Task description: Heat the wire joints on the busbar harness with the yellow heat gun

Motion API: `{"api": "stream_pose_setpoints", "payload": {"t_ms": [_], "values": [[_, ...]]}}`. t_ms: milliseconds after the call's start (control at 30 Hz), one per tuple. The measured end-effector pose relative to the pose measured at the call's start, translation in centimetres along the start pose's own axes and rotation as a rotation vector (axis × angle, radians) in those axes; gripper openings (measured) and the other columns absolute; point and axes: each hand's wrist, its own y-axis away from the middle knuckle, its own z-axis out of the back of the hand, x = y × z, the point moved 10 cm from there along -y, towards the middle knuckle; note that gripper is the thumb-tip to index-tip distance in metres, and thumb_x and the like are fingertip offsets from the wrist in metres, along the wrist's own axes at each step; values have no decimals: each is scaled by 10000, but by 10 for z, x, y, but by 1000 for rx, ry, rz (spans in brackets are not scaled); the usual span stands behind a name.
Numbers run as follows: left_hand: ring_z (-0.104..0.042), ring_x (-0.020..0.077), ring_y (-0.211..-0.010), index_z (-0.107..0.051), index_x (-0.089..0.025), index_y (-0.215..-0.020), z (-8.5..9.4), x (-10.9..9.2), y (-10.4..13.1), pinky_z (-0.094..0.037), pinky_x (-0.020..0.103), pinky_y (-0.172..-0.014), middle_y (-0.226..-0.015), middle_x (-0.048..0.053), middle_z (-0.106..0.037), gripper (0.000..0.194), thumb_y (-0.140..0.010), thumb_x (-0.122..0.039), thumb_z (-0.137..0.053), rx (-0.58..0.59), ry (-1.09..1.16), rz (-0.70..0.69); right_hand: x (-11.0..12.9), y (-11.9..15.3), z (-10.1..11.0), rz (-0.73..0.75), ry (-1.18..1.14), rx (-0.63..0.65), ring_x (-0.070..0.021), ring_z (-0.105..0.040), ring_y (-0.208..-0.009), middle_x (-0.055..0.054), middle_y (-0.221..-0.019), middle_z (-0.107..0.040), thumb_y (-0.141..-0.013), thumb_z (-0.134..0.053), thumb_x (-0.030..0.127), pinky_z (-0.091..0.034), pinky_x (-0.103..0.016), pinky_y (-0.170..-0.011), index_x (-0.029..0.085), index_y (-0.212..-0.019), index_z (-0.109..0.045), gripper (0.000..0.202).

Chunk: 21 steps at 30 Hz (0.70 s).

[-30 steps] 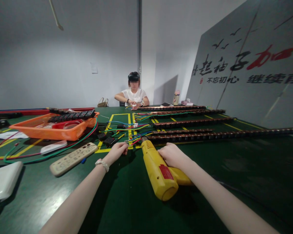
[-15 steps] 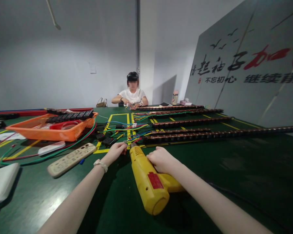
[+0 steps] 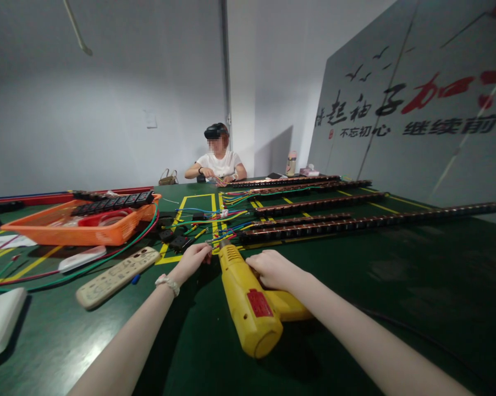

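On the green table (image 3: 396, 286), the right hand (image 3: 273, 268) wraps the grip of a yellow heat gun (image 3: 248, 300), fingers hidden behind it. Its nozzle meets coloured wires (image 3: 221, 234) pinched by the left hand (image 3: 194, 257); what it pinches is too small to tell.

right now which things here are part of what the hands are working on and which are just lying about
In use:
right hand
yellow heat gun
left hand
coloured wires

Lying about:
orange basket
beige power strip
white cover
pink bottle
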Motion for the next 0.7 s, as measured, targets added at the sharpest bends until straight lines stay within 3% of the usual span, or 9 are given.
{"api": "stream_pose_setpoints", "payload": {"t_ms": [233,367,500,700], "values": [[-482,117,-559,-499,-150,-634,1,0,0,-362,234,-557,-574,14,-527,393,-752,-520,-445,-9,9,14,-24,6,-1,-65,-7,-22,-196,-599,-862,-75,-925,-648,-713,-457,74,-369,-252,-692,138,-909,-593,247],[-493,122,-567,-500,-149,-643,1,0,0,-365,234,-556,-576,17,-528,410,-751,-541,-444,-10,12,17,-35,11,1,-101,-6,-20,-194,-602,-851,-64,-925,-650,-733,-466,99,-362,-248,-675,154,-879,-589,199],[-484,120,-582,-495,-151,-653,0,-3,3,-360,232,-569,-594,13,-527,413,-763,-547,-449,-1,-16,4,-36,14,5,-103,9,-22,-197,-606,-848,-50,-926,-651,-743,-474,102,-353,-253,-667,162,-852,-580,163],[-402,93,-552,-437,-161,-642,1,2,-1,-293,212,-539,-588,-26,-467,380,-681,-499,-606,-14,-159,-80,-32,9,1,-91,68,-16,-215,-606,-859,-71,-924,-652,-748,-481,94,-352,-269,-698,146,-872,-579,166]]}}
